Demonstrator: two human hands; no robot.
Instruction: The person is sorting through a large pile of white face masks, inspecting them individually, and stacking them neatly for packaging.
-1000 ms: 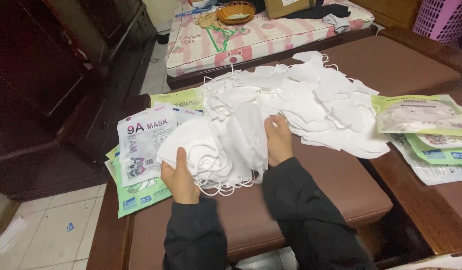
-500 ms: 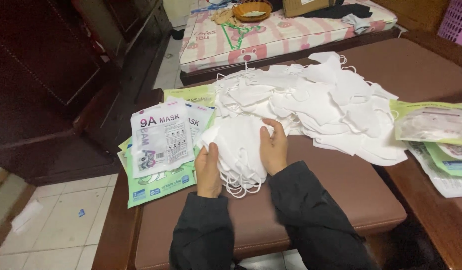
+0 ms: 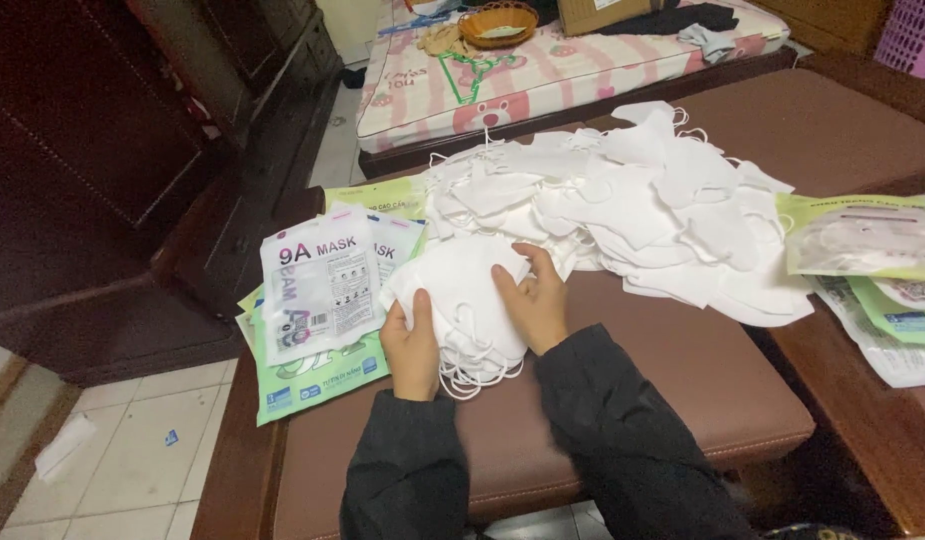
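step: squaring a stack of white face masks [image 3: 462, 300] on the brown cushion [image 3: 682, 380] | left hand [image 3: 412, 345], right hand [image 3: 534, 300]: fingers clasp stack's sides | next: probably needs even edges, loops tucked | loose mask pile [image 3: 622, 200] behind

A brown padded bench [image 3: 682, 390] holds a big pile of white masks [image 3: 632, 200] in the middle, mask packets [image 3: 317, 300] on the left, and more packets [image 3: 872, 250] on the right.

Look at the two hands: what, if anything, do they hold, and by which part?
Both hold a small stack of white face masks: the left hand at its left edge, the right hand on its right side, fingers on top.
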